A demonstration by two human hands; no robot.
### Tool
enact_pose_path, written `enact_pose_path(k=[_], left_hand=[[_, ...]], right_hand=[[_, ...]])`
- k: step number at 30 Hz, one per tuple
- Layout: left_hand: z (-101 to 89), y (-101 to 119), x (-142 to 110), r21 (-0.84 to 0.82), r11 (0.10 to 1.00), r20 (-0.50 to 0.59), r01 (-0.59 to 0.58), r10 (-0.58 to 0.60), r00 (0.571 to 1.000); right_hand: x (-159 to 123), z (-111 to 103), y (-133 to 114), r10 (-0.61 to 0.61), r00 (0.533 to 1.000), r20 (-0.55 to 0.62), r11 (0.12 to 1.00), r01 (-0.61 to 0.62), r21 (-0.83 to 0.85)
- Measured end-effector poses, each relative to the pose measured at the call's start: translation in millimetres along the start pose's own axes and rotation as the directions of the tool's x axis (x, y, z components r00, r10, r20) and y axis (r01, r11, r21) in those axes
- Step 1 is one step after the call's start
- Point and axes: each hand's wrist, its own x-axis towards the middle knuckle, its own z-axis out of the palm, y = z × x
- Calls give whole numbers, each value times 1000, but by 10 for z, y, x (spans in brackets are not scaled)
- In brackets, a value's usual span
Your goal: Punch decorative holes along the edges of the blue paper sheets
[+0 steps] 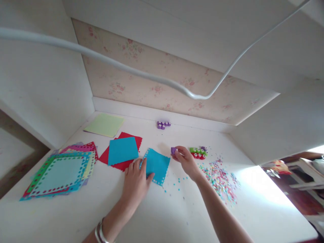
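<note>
My left hand (136, 182) lies flat with fingers spread on the near corner of a blue paper square (158, 164) whose edges carry punched holes. My right hand (184, 159) pinches a small purple paper punch (173, 150) at the sheet's far right corner. Small blue paper bits (178, 182) lie scattered just in front of the sheet.
A stack of punched coloured sheets (60, 172) lies at the left. A plain blue sheet (123, 150) rests on a red one (129, 136), with a light green sheet (105, 125) behind. Green and red punches (198, 152), purple punches (163, 124) and a confetti pile (220, 177) sit on the white desk (258, 202).
</note>
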Motion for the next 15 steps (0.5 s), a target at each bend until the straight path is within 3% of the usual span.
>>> enact_pose_path(k=[2,4,8,12,15], left_hand=[[8,-33,18,-43,998,32,35,-33,999],[11,-76,37,-104,992,64,73,-67,996],[-11,-162,72,-194,973,104,124,-105,989],[-52,-205,96,-178,970,201,163,-126,971],[-73,-212,97,-158,972,212,174,-139,967]], right_hand=[[-298,56,24,69,997,-18,946,-60,318],[-514,113,62,127,992,-17,888,-106,448],[-733,207,148,149,989,-9,889,-130,439],[-778,236,174,141,990,-2,908,-128,399],[-769,232,175,133,991,20,917,-130,376]])
